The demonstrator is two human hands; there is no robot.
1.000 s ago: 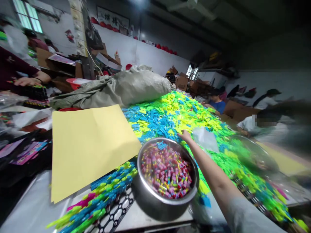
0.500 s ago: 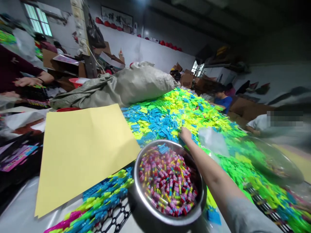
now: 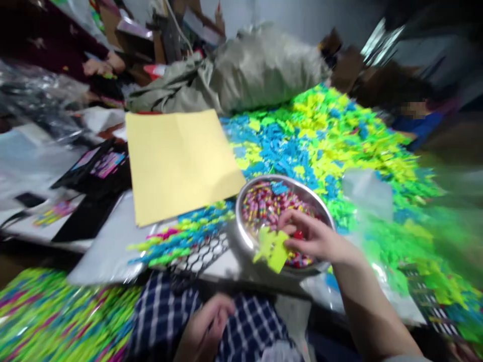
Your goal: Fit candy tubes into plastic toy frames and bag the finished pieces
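Note:
My right hand (image 3: 313, 235) pinches a yellow-green toothed plastic piece (image 3: 272, 250) over the near rim of a round metal bowl (image 3: 247, 236). Inside the bowl are many small pink, red and yellow cylinders (image 3: 264, 203), and one blue plastic piece (image 3: 279, 187) lies on top at the far side. A red spot shows by my fingers, too blurred to name. Low in view, my left hand (image 3: 213, 319) is above dark blue checked cloth on my lap. Its fingers are curled together, and blur hides whether anything is inside them.
A large heap of green, yellow and blue plastic pieces (image 3: 320, 133) spreads behind and right of the bowl. Yellow card sheets (image 3: 181, 166) lie to its left, near rows of coloured pieces (image 3: 188, 234). A grey sack (image 3: 264, 70) lies behind. A co-worker's hands (image 3: 103, 65) show far left.
My right hand has come back from the heap to above the bowl, now with a yellow-green piece. The view has tipped down, bringing my left hand and lap into sight.

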